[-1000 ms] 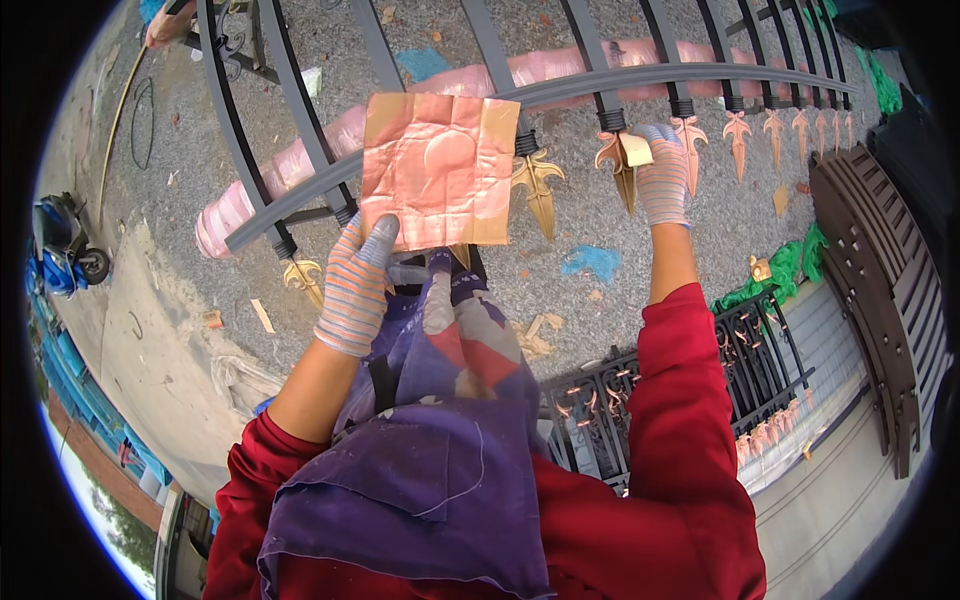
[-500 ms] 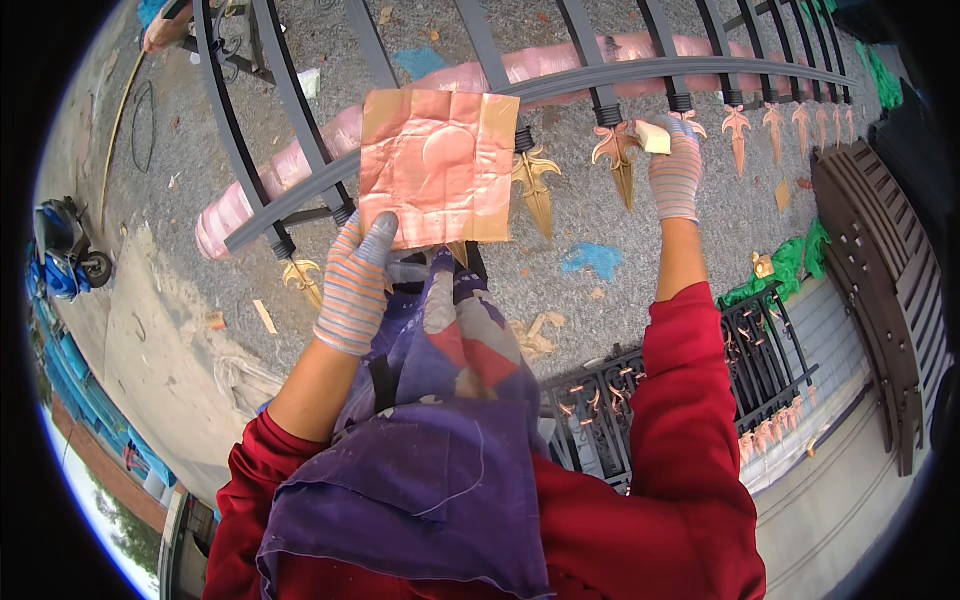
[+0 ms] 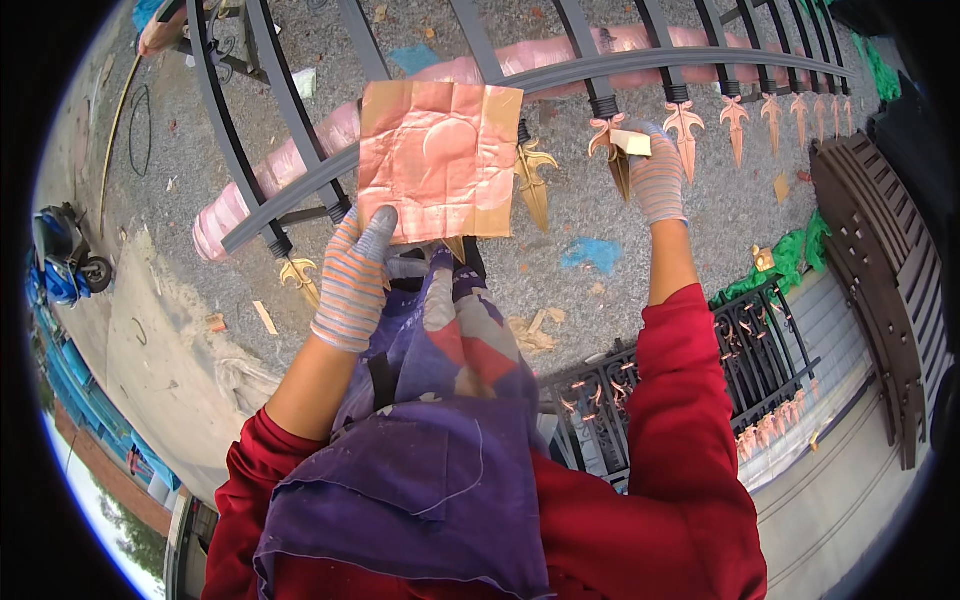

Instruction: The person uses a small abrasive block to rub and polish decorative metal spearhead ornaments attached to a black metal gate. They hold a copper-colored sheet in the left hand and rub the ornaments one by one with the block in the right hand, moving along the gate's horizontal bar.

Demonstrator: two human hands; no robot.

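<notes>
Outdoors over gravel ground (image 3: 640,250), left hand (image 3: 352,280) pinching a coppery foil sheet (image 3: 440,160) against a grey metal gate (image 3: 300,185), right hand (image 3: 655,175) gripping a small pad (image 3: 632,143) at a copper-painted finial (image 3: 606,138).

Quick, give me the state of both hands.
Left hand: closed on the copper-coloured sheet.
Right hand: closed on a small pale pad at a fence spear tip.
</notes>
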